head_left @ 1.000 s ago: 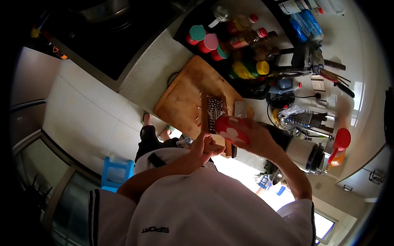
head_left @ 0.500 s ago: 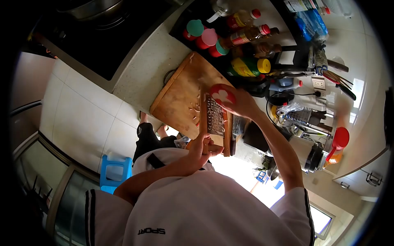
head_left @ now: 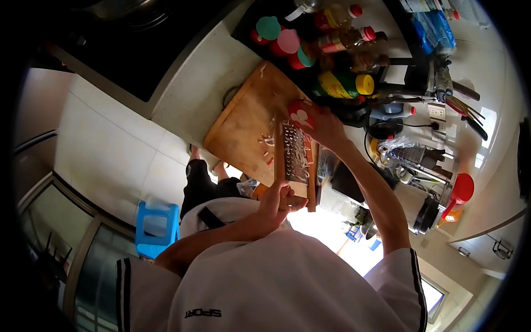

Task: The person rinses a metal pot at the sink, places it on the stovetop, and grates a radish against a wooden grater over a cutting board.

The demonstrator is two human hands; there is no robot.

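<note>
Grater, clamped at near edge in L hand, now has red-skinned veg, clamped in R hand fingers, moved up to far edge, so shredding is prob. ongoing.

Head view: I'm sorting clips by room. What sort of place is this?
Probably a home kitchen: a black cooktop, a wooden cutting board and a wood-framed grater are all in view.

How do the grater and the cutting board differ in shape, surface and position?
The grater is long and narrow, while the cutting board is a broad slab. The grater has a perforated metal face; the cutting board is plain wood. The left hand holds the grater, whereas the cutting board lies on the counter. Both carry pale shreds.
</note>
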